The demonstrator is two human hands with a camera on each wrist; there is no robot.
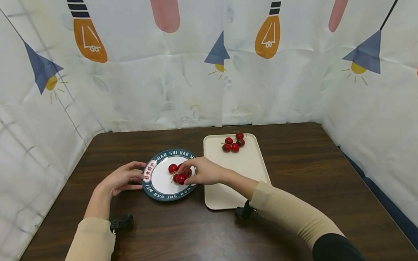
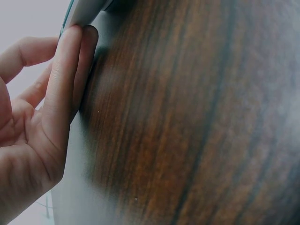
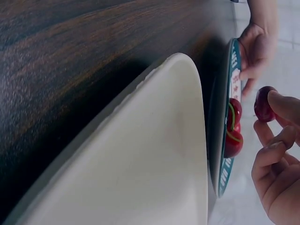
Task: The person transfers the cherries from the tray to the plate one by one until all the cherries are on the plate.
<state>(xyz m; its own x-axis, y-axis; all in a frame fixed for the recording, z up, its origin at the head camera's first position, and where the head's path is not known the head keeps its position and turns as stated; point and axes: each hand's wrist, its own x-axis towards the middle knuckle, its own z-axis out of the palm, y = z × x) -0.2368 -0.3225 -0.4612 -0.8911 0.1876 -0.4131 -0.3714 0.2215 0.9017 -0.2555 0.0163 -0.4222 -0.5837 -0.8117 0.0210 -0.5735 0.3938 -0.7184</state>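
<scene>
On the left of the table, a round plate (image 1: 159,177) with a dark teal lettered rim bears several red cherries (image 1: 173,168), some with green stems. My left hand (image 1: 125,178) is at the plate's left edge, fingertips touching the rim; the left wrist view shows this hand (image 2: 56,89) against the plate's edge (image 2: 86,11). Over the plate, my right hand (image 1: 206,171) pinches one dark red cherry (image 3: 265,104) between thumb and finger. In the right wrist view that cherry is apart from the cherries (image 3: 233,143) on the plate. My right hand partly hides the plate in the head view.
To the right of the plate lies a cream rectangular tray (image 1: 249,164) with several cherries (image 1: 235,147) at its far end. The dark wooden table (image 1: 174,241) meets a patterned white curtain (image 1: 146,94) at the back and sides.
</scene>
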